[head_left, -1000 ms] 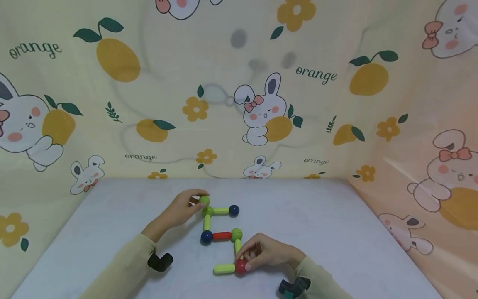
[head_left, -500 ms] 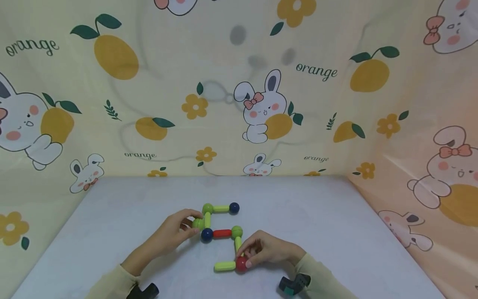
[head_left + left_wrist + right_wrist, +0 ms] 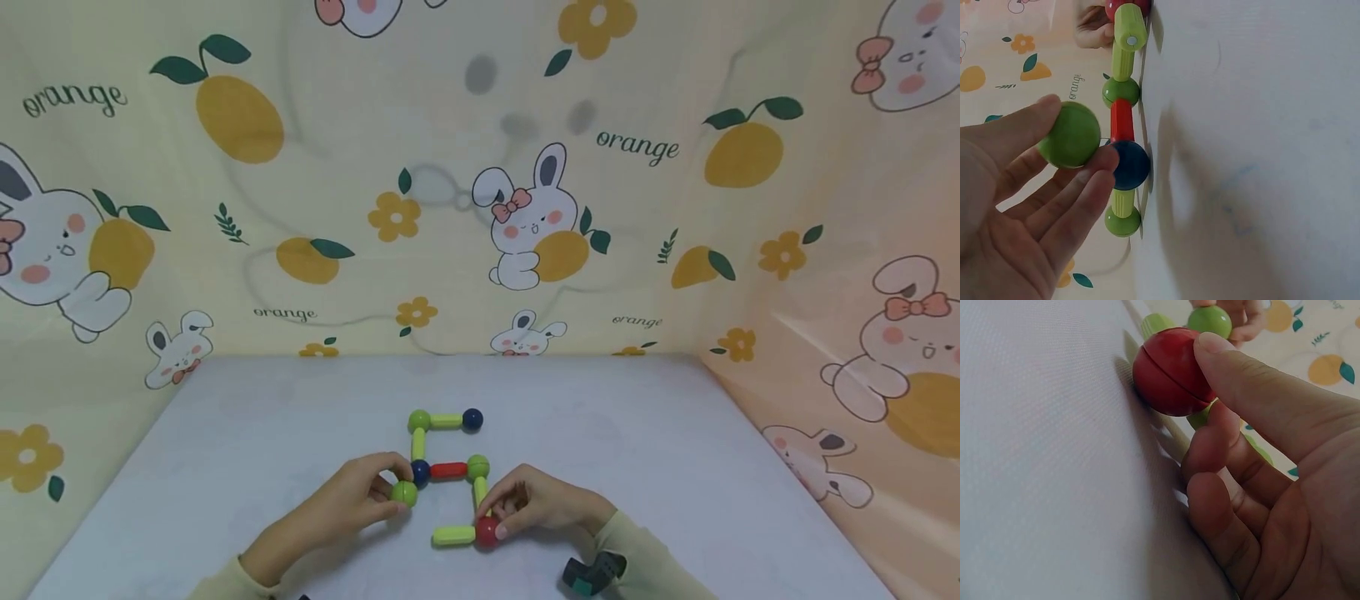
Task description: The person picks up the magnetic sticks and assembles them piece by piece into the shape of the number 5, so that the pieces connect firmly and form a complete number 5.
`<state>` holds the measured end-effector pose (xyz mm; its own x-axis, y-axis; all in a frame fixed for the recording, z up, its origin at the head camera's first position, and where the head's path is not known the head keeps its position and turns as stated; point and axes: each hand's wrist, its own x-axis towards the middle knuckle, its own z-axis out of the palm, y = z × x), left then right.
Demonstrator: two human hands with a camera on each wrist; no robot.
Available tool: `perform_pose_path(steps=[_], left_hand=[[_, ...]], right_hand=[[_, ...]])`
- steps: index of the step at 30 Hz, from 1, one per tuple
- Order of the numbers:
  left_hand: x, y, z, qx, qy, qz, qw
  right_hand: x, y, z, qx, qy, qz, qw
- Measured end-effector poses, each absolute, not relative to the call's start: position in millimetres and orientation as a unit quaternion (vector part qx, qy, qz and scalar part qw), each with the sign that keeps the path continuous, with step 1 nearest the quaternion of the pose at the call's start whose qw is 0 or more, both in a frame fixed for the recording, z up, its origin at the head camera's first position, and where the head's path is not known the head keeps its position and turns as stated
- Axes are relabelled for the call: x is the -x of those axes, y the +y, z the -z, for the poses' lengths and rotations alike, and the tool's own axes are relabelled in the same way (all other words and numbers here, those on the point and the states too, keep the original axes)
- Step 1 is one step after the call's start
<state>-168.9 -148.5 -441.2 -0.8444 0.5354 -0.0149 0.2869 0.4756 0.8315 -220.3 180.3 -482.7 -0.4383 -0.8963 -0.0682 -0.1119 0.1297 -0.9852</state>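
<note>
My left hand [image 3: 360,496] pinches a loose green ball [image 3: 1071,135] between thumb and fingers, just left of and below the middle navy ball [image 3: 422,472]. Thumb and fingers of my right hand [image 3: 547,504] hold the red ball [image 3: 1172,372] at the near right corner of a figure of balls and rods on the table. From that ball a lime rod [image 3: 453,536] points left with a bare end. A red rod [image 3: 448,471] links the middle navy ball to a green ball [image 3: 477,467]. Farther back, another green ball [image 3: 419,421] joins a rod ending in a navy ball [image 3: 472,418].
The white tabletop [image 3: 637,433] lies under the figure. A cloth backdrop [image 3: 337,167] printed with rabbits, oranges and flowers stands behind it and along the sides. A black wrist device [image 3: 592,575] sits on the right sleeve.
My left hand has brought the green ball nearer along the figure's left side, from the far corner to just below the middle navy ball. My right hand stays at the red ball.
</note>
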Motion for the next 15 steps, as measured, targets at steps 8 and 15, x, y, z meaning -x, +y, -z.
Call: perform_pose_path(steps=[8,15], left_hand=[[165,-143,442,-0.236,0.825,-0.475,0.198],[163,-137,453,-0.252,0.829,-0.456,0.201]], right_hand=[[220,180,483,0.384,0.659,0.536,0.361],[221,181,485,0.382,0.663,0.534,0.36]])
